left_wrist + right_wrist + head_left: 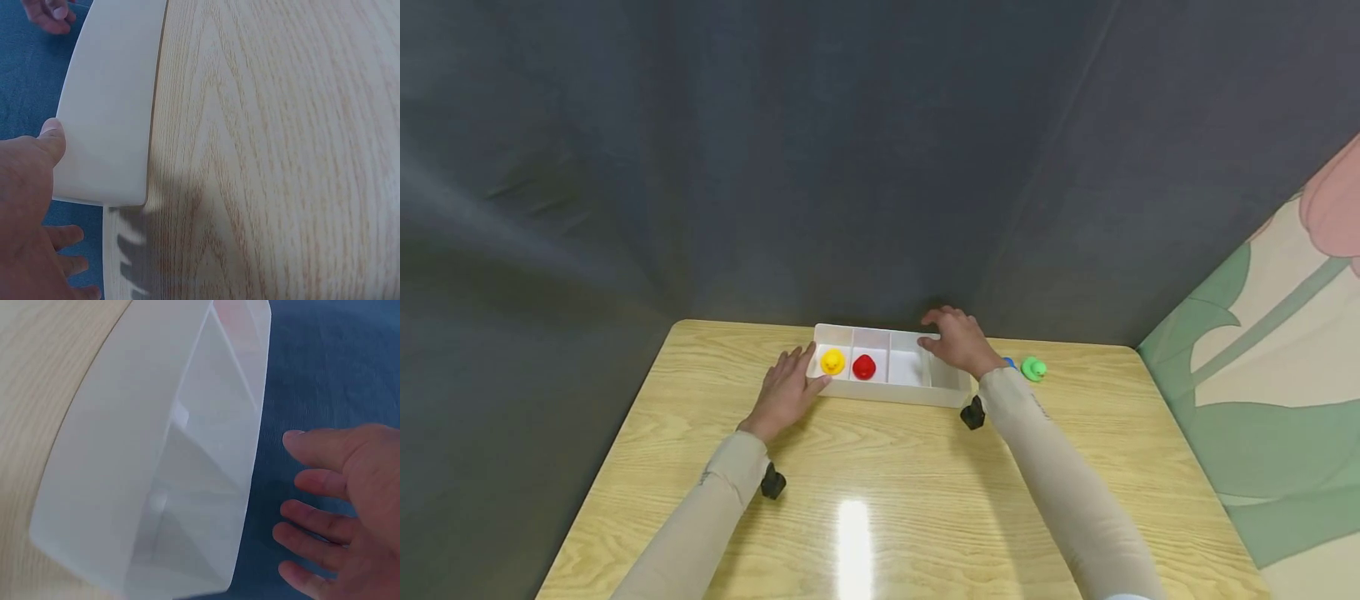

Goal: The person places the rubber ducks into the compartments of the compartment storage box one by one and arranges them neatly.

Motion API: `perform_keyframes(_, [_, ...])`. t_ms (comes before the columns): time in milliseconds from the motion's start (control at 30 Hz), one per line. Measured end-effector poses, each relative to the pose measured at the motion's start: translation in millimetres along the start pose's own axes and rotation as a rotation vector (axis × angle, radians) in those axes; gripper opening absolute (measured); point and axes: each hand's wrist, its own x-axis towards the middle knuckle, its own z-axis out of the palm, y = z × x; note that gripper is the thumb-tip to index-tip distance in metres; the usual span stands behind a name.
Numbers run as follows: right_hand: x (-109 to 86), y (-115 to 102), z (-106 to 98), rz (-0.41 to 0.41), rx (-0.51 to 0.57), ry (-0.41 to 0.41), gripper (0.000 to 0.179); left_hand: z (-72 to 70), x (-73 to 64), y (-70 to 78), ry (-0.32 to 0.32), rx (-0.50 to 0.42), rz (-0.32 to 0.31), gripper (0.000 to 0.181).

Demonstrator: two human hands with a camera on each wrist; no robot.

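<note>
A long white tray point(887, 393) sits on the wooden surface point(925, 500). It has four little rooms. A yellow toy duck point(832, 361) is in the room at the left end, and a red toy point(864, 367) is in the one beside it. The third room looks bare. A green toy point(1033, 368) and a blue toy point(1009, 362), partly hidden by the right arm, are outside, past the tray's right end.

The left hand point(786, 390) is at the left end, its thumb touching the side and its fingers spread. The right hand point(957, 337) is by the back edge, fingers apart, holding nothing.

I think this step is getting the tray set and steady. The next move seems to call for the right hand to go gently to the blue toy without bumping the tray.
</note>
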Motion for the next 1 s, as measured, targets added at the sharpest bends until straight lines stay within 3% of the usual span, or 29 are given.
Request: perform_keyframes(1000, [-29.7, 55.2, -10.1, 0.079, 0.003, 0.022, 0.042, 0.5, 3.7, -1.2, -0.018, 0.007, -0.007, 0.08])
